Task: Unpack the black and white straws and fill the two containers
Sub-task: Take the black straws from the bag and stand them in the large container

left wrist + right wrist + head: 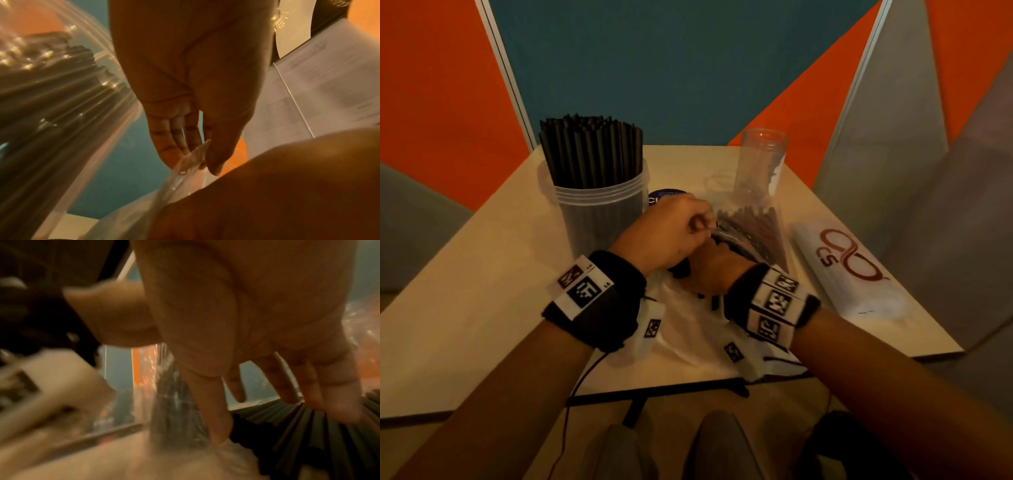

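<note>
A clear tub (pixel 599 209) at the back left stands packed with upright black straws (pixel 590 150). A second clear container (pixel 763 161) stands empty at the back right. Between them a clear bag (pixel 755 236) of black straws lies on the table. My left hand (pixel 688 228) pinches the bag's film edge (pixel 195 152) between thumb and fingers (pixel 174 146). My right hand (pixel 714 270) sits just below it at the bag's mouth, fingers (pixel 308 386) spread straight over the black straws (pixel 304 431) inside. A sealed pack of white straws (pixel 849 270) with a red logo lies at the right.
The light table (pixel 482 274) has a loose sheet of clear plastic (pixel 688 329) under my wrists near its front edge. A dark round label (pixel 666 198) lies behind my left hand. Orange, teal and grey partition walls close off the back and sides.
</note>
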{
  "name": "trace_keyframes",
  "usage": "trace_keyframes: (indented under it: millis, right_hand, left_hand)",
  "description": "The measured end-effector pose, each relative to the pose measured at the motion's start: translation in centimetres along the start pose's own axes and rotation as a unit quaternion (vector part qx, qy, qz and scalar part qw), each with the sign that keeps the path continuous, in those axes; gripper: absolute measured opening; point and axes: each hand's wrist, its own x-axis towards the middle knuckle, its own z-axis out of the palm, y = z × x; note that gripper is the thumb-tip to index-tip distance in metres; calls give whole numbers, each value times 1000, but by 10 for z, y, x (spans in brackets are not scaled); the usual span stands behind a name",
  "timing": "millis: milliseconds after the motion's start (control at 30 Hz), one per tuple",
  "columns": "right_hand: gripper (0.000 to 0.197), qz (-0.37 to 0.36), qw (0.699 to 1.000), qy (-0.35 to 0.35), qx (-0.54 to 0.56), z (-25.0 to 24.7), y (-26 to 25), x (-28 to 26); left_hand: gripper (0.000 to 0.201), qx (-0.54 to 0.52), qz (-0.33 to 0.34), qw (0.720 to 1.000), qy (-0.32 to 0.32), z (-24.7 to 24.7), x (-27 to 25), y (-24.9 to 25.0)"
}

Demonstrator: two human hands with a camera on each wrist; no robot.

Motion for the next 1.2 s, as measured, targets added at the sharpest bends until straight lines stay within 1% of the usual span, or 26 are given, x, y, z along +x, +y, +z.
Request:
trace_keyframes:
  millis: [33,133,200,267,400,567,733,767,900,1033,1133,1200]
  right_hand:
    - [64,1,1000,-8,-20,-1,-3,6]
    - [67,2,995,-32,-89,-5,-11,19]
    - [70,-4,993,-42,-111,-7,-15,18]
    - [70,-18,992,-35,-123,-6,-17,17]
    - [65,-21,991,-20,-131,-4,-18,13]
    - [66,-24,991,-7,-133,0,-18,8]
    - [52,-23,993,-40,-105,5,-17,-1]
    - [50,-22,995,-31,-94,7,-15,-3]
    - [35,-41,997,45,-54,16,-12,-8]
    - [35,-48,991,113,-51,22,-12,-16]
    - [36,-48,988,138,-55,23,-12,-26]
    - [32,-49,987,147,-38,20,-14,-37]
  left_hand:
    - [8,-4,-3,1000,3,-1,0,0]
    - [9,-8,-9,1000,4,-3,-2,-1]
    - [9,-5,-11,1000,1,-3,-3,-3]
    - [10,-10,-13,1000,0,-3,-5,-4]
    - [11,-24,-11,1000,-3,-2,-6,-5]
    - [9,-22,-11,1000,-7,3,-5,-5]
    - [8,-30,-17,999,-6,3,-4,-8]
    - [8,-31,-17,999,-7,4,-4,-8]
    - [7,-43,-22,999,-9,6,-6,-8]
    - [7,-43,-24,999,-4,6,-8,-9]
    - [6,-41,-22,999,-5,6,-7,-12]
    - [6,-41,-21,999,-8,6,-8,-14]
